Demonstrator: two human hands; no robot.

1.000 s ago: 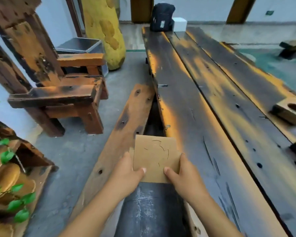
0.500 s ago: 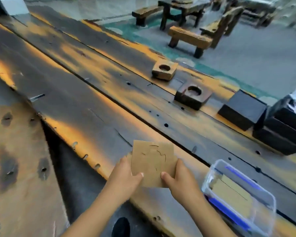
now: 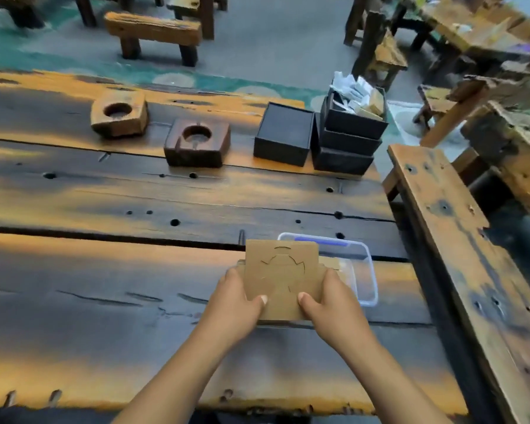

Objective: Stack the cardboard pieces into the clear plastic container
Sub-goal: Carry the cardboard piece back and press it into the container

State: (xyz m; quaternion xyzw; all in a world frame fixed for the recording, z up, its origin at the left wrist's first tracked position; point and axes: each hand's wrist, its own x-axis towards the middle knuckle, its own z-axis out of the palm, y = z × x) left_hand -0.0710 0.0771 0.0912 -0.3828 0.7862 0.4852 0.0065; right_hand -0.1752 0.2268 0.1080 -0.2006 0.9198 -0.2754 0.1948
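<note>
Both hands, left hand (image 3: 242,301) and right hand (image 3: 328,301), hold cardboard pieces (image 3: 282,283); clear box (image 3: 364,270) sits at 2 o'clock, touching.

Two holed wood blocks (image 3: 119,114) (image 3: 197,142), black box (image 3: 283,134); stacked black boxes (image 3: 348,139), bench (image 3: 153,33)

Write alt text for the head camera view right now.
Both bare hands, left hand and right hand, hold a flat brown cardboard piece just in front of a clear plastic container on a dark weathered wooden table. Behind stand black boxes.
</note>
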